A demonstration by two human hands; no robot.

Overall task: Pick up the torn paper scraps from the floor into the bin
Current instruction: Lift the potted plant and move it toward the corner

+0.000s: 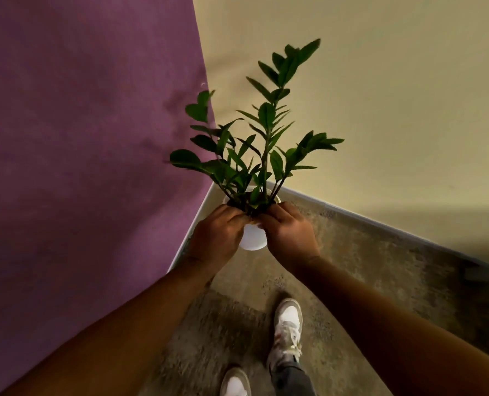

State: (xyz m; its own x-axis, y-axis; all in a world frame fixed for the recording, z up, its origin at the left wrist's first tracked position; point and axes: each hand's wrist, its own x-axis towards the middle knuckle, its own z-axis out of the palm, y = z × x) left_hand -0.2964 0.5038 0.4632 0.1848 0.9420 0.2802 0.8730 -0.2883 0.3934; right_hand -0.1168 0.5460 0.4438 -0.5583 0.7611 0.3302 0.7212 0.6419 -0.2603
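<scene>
A white pot (252, 238) with a green leafy plant (260, 155) is held up in front of me, above the floor near the room's corner. My left hand (217, 235) grips the pot's left rim and my right hand (289, 232) grips its right rim, fingers curled over the top by the stems. No paper scraps and no bin show in this view.
A purple wall (80, 152) stands on the left and a cream wall (394, 110) on the right, meeting in a corner behind the plant. Speckled brown floor (366, 267) lies below. My two white sneakers (287, 327) are at the bottom.
</scene>
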